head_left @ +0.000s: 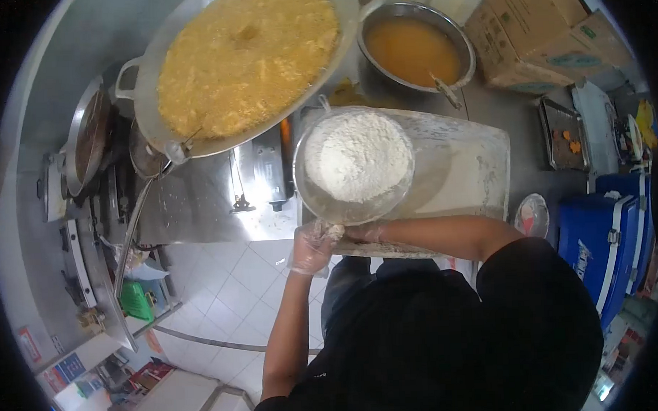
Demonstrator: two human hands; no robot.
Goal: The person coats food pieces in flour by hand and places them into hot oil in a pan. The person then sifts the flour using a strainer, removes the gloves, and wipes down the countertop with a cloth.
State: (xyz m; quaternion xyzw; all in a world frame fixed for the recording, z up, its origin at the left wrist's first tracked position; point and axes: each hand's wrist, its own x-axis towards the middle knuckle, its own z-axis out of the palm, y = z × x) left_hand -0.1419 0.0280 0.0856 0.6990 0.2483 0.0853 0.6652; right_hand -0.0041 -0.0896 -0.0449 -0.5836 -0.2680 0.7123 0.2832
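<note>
Where flour (360, 157) sits, L hand (314, 247), nr bowl (355, 215)

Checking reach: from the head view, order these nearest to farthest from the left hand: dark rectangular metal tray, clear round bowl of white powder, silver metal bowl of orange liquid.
1. Powder bowl: just beyond the left hand.
2. Liquid bowl: farther ahead, rightward.
3. Metal tray: far right.

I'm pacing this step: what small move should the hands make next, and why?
Perhaps raise the left hand over the bowl: it and the right hand are close together at its near edge, with flour heaped just beyond.
</note>
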